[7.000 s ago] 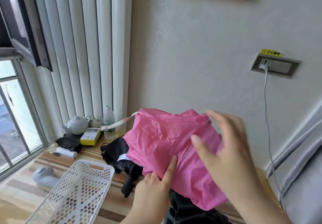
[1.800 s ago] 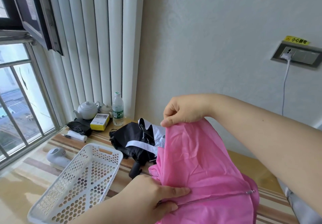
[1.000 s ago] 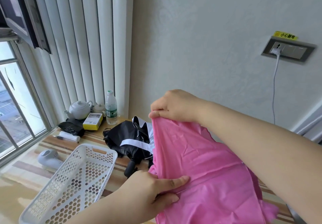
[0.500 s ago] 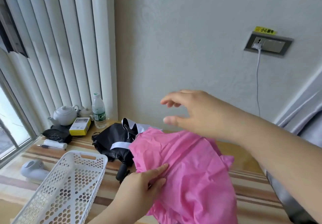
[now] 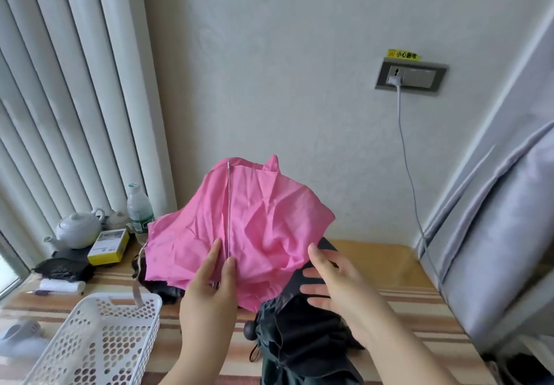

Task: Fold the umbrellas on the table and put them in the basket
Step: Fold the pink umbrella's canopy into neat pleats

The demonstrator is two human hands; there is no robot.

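The left hand [image 5: 209, 291] pinched the pink umbrella [image 5: 239, 229] at the base of an upright metal rib [image 5: 228, 208], holding its crumpled canopy above the striped table [image 5: 389, 294]. The right hand [image 5: 332, 279] hovered beside it, fingers spread, holding nothing. A dark umbrella [image 5: 299, 339] lay below, another mostly hidden behind the pink cloth. The white basket [image 5: 99, 342] stood at left, near a teapot [image 5: 78, 230], yellow box [image 5: 109, 246] and water bottle [image 5: 139, 214].
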